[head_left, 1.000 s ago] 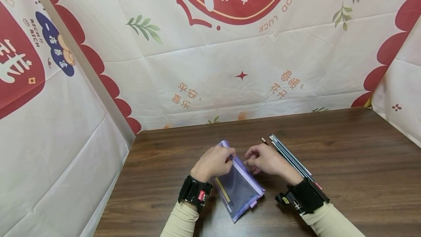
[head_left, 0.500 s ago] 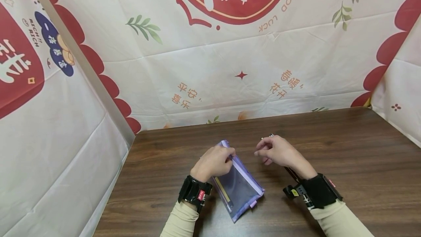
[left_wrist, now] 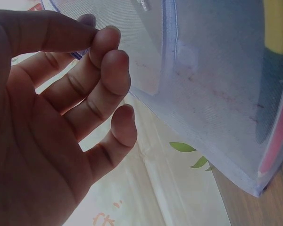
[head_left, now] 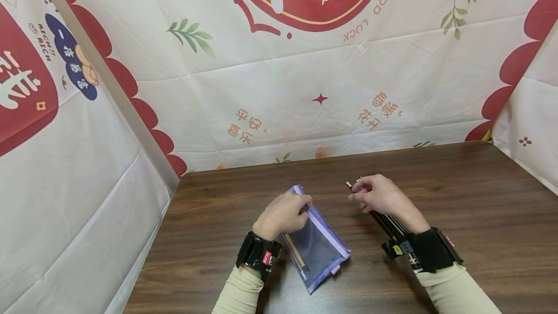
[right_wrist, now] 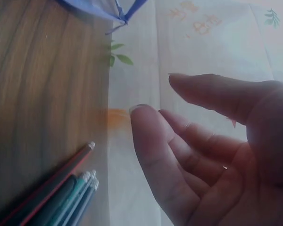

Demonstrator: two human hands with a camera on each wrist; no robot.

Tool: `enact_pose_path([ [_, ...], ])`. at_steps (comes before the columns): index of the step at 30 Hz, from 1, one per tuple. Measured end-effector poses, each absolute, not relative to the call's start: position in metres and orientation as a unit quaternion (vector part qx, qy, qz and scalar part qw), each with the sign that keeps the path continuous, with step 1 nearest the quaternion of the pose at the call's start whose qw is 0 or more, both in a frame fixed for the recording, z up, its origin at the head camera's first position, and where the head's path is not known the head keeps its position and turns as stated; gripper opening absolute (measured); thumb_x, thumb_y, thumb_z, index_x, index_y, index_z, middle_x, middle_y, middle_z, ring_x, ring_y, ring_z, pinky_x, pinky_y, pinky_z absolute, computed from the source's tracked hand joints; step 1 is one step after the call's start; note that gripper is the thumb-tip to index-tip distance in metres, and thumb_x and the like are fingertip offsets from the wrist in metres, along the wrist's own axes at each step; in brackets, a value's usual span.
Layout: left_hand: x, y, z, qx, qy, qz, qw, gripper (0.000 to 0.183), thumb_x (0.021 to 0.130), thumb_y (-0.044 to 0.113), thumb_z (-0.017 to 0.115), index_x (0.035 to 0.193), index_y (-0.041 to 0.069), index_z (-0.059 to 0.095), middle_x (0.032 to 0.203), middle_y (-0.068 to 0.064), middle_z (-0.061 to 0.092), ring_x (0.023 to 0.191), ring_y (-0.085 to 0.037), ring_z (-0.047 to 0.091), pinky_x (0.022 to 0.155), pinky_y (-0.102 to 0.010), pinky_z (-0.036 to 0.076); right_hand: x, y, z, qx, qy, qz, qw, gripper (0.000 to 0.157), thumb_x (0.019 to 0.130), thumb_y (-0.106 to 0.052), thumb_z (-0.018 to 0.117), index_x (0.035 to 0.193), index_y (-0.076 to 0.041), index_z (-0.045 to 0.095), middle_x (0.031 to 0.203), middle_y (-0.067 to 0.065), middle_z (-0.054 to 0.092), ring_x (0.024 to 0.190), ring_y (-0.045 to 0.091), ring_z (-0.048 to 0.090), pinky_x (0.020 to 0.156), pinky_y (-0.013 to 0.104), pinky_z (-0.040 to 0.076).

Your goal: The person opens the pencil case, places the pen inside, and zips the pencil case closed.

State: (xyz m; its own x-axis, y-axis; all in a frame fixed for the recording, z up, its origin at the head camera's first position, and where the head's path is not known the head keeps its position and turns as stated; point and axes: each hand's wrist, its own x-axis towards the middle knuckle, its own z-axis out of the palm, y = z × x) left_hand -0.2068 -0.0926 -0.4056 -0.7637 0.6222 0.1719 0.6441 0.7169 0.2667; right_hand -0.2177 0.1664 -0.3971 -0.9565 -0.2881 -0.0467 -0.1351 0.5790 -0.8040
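Note:
A translucent purple mesh zip pouch lies tilted on the table, its upper part pinched by my left hand. Through the mesh in the left wrist view I see a yellow and dark stick-like item and a pink strip. My right hand hovers over a bundle of pencils, thumb and fingers apart with nothing between them. White-tipped pencil ends show beyond its fingers in the head view. The right hand and forearm hide much of the bundle there.
The brown wooden table ends at a printed white cloth hung behind it. Another cloth panel stands along the left side, and one more on the right.
My right hand has moved right, away from beside the pouch, to above the pencils, covering more of them. The left hand and the pouch have stayed in place.

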Motion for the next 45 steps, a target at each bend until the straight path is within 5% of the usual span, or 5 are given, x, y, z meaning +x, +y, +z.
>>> enact_pose_path([
  [15,-0.208,-0.093,-0.406,-0.345,-0.925,-0.152,0.039,0.012,0.079,0.008,0.056,0.084,0.015,0.064,0.068,0.006,0.055,0.054,-0.005,0.045,0.046,-0.017,0.033,-0.220,0.178,-0.401,-0.082,0.897,-0.423,0.101,0.032,0.085,-0.017,0.065,0.104,0.008,0.062,0.092,0.022,0.067,0.072,0.023,0.066,0.063,0.038,0.059],
  [31,-0.207,-0.093,-0.405,-0.349,-0.924,-0.149,0.039,0.012,0.079,0.008,0.056,0.084,0.015,0.064,0.068,0.006,0.054,0.054,-0.006,0.044,0.046,-0.017,0.033,-0.221,0.181,-0.407,-0.052,0.922,-0.365,0.122,0.014,0.085,-0.003,0.060,0.093,0.007,0.065,0.083,0.017,0.066,0.066,0.019,0.063,0.059,0.033,0.058],
  [45,-0.208,-0.093,-0.406,-0.346,-0.926,-0.146,0.041,0.012,0.079,0.008,0.056,0.085,0.015,0.064,0.069,0.006,0.054,0.054,-0.006,0.045,0.046,-0.017,0.032,-0.221,0.183,-0.414,-0.038,0.938,-0.320,0.126,0.009,0.083,-0.007,0.064,0.080,0.002,0.067,0.072,0.012,0.063,0.059,0.017,0.059,0.055,0.032,0.055],
])
